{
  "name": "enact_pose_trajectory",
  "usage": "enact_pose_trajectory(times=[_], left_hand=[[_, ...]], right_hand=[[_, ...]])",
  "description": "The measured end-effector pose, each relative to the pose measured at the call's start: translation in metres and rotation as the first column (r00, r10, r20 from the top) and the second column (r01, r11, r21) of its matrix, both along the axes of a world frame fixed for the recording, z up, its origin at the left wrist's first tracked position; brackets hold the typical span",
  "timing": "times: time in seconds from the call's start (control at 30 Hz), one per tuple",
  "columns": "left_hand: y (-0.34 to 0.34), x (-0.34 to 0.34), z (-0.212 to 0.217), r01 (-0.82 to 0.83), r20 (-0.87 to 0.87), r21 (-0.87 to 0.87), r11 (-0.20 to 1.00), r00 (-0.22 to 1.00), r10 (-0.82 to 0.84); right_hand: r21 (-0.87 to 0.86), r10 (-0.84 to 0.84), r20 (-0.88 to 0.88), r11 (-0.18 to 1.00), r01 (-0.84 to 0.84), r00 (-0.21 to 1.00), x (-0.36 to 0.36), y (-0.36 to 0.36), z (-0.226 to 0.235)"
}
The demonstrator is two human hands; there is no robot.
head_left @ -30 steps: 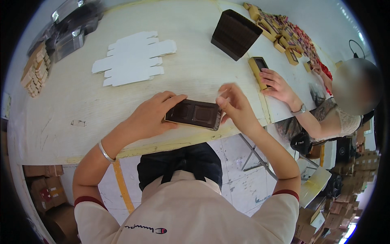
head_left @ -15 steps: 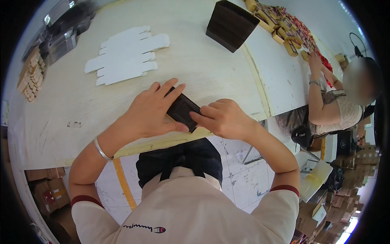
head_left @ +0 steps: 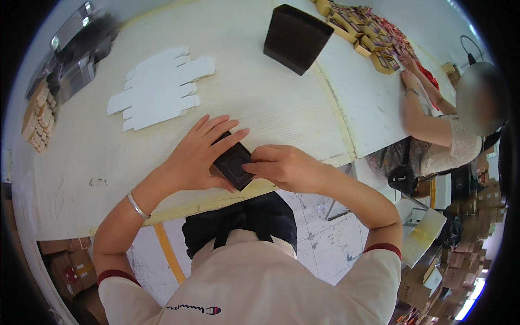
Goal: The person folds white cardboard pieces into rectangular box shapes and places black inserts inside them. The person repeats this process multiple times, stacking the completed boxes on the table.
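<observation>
Near the front edge of the table, a small black rectangular box with a recessed top lies slantwise between my hands. My left hand grips it from the left, its fingers over the far end and its thumb at the near end. My right hand is closed, with thumb and fingertips on the box's right edge and top. Whether a small piece is pinched there is hidden. Beyond my left hand lie flat white die-cut carton blanks. Farther off stands a larger dark brown box.
At the far left are clear plastic trays and a bundle of small light-coloured pieces. On the right, a co-worker's hands work near gold boxes and red items. Cardboard cartons are stacked at lower right.
The whole view has shifted slightly. My hands stay on the black box, the right fingertips a little farther over its top. The co-worker's hands have moved.
</observation>
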State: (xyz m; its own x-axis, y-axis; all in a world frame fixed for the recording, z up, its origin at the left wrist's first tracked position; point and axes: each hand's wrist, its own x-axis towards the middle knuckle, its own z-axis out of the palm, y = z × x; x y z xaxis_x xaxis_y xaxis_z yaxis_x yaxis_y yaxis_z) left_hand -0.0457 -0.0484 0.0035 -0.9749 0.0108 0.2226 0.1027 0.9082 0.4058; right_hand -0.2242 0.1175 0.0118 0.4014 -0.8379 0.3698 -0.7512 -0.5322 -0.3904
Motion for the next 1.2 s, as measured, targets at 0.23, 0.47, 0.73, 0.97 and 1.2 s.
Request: enact_pose_trajectory(times=[0.23, 0.47, 0.73, 0.97, 1.2], left_hand=[[0.005, 0.001, 0.001, -0.020, 0.001, -0.140, 0.990, 1.000, 0.020], [0.026, 0.003, -0.013, -0.213, -0.063, -0.237, 0.948, 0.977, 0.204], [0.029, 0.023, 0.029, -0.071, -0.240, 0.242, 0.968, 0.962, 0.131], [0.044, 0.084, 0.137, 0.721, -0.624, 0.683, 0.115, 0.658, -0.420], [0.069, 0.119, 0.138, 0.809, -0.767, 0.579, 0.103, 0.583, -0.268]], right_hand=[[-0.137, -0.170, -0.416, 0.983, 0.123, 0.893, 0.020, 0.027, -0.016], [-0.142, -0.482, -0.085, 0.872, 0.468, 0.872, 0.047, 0.025, -0.036], [-0.015, -0.552, -0.092, 0.833, 0.553, 0.829, -0.023, 0.053, -0.022], [-0.380, -0.847, -0.221, 0.532, 0.757, 0.484, -0.143, 0.075, 0.000], [-0.307, -0.284, -0.186, 0.926, 0.219, 0.940, -0.017, -0.076, 0.004]])
